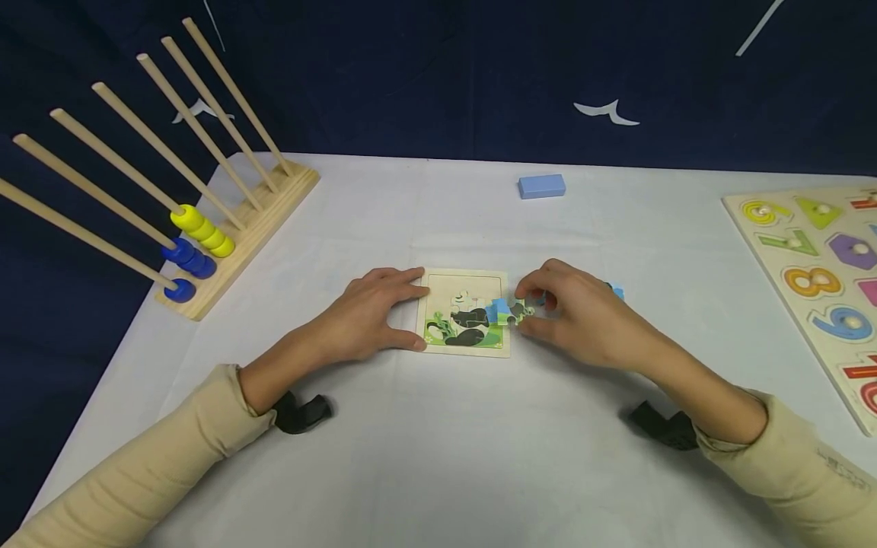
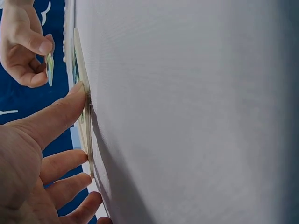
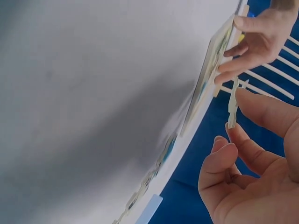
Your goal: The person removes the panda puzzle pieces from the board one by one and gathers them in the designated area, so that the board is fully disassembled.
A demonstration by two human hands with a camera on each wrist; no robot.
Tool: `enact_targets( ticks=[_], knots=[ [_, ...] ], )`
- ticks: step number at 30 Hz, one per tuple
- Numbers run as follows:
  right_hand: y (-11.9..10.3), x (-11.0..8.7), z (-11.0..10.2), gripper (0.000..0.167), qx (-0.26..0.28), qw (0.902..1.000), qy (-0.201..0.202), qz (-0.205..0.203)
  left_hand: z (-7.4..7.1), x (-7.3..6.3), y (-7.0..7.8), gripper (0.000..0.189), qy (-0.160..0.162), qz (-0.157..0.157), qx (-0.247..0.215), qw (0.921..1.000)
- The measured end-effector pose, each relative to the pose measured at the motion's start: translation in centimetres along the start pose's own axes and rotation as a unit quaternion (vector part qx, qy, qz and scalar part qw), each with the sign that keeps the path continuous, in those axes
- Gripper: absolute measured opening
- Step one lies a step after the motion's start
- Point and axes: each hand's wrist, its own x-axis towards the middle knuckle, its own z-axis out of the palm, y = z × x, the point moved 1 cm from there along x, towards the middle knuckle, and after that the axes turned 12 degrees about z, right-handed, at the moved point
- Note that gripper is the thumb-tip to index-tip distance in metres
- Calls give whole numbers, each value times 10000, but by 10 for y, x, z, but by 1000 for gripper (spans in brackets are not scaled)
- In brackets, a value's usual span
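Note:
A small wooden jigsaw board (image 1: 468, 281) lies flat mid-table, partly filled with a panda picture. At its left side my left hand (image 1: 366, 313) rests with spread fingers, the thumb touching the lower left corner and the fingertips at the edge. My right hand (image 1: 585, 313) pinches a jigsaw piece (image 1: 511, 310) above the board's right edge. Thumb and finger grip that piece (image 3: 232, 105) by its edges in the right wrist view, held clear of the table. Loose jigsaw pieces (image 3: 166, 156) lie beyond the board there; in the head view the right hand mostly hides them.
A wooden bead rack (image 1: 240, 243) with tall pegs and blue and yellow beads stands at left. A blue block (image 1: 542, 186) lies near the back edge. At right is a number-and-shape board (image 1: 788, 262). Black straps (image 1: 303, 413) hang beneath the wrists.

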Motion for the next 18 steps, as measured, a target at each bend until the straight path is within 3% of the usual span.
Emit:
enact_targets(
  ticks=[18],
  knots=[
    [19,-8,-4,29,-307,9993,-60,207,-1,1,0,72,-35,55,122,9999]
  ],
)
